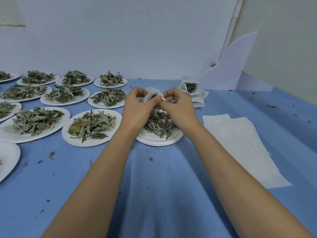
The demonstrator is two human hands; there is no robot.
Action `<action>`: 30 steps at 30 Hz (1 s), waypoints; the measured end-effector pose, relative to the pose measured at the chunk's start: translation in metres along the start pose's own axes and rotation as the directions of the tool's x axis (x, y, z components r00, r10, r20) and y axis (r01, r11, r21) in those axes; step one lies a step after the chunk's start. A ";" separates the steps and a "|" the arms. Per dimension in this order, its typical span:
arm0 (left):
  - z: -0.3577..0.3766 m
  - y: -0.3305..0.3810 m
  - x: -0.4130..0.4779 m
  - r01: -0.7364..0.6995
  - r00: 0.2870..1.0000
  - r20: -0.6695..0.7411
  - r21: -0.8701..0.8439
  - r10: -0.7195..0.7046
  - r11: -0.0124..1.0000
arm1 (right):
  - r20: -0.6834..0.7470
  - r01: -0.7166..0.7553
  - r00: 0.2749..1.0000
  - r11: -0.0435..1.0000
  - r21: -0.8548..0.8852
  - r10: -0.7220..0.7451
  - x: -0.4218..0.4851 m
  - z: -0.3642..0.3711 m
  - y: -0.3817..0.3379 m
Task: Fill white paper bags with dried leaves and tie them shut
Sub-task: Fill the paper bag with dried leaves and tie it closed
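My left hand and my right hand meet above a stack of white paper plates that bears a heap of dried leaves. Both hands pinch a small white paper bag between them; dark leaf bits show inside its mouth. Beyond the hands, to the right, lies a pile of filled white bags, the top one gaping with leaves inside. Flat empty white bags lie on the blue cloth at the right.
Several white plates with dried leaves cover the left half of the blue table. An empty plate sits at the left edge. Loose leaf crumbs are scattered about. A white curved board leans against the wall at the back right.
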State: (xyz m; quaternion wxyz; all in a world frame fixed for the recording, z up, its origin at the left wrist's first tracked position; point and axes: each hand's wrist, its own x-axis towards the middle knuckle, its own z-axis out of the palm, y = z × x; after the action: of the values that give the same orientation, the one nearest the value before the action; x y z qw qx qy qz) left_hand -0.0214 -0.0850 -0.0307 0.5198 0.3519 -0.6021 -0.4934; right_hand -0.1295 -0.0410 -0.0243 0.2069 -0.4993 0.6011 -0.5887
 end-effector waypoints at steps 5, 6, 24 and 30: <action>-0.007 -0.003 0.003 -0.061 0.997 -0.030 0.086 0.064 0.994 | 0.106 -0.152 0.985 0.968 0.197 0.133 0.001 -0.008 -0.002; -0.007 -0.003 0.004 -0.076 0.996 -0.030 0.122 0.080 0.990 | 0.109 -0.160 0.984 0.960 0.230 0.138 0.001 -0.009 -0.002; -0.007 0.000 0.006 -0.029 0.972 -0.226 0.150 0.063 0.988 | 0.042 -0.082 0.996 0.995 0.050 0.080 0.003 -0.010 0.000; -0.014 -0.003 0.011 -0.014 0.929 -0.369 0.035 0.026 0.999 | 0.384 0.056 0.825 0.617 -0.785 0.414 0.001 -0.026 -0.008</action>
State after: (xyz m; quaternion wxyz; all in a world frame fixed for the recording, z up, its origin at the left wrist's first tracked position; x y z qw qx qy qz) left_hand -0.0103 -0.0994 -0.0305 0.6228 0.4406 -0.5050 -0.4037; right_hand -0.1490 -0.0270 -0.0113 0.1924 -0.6150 0.7596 -0.0884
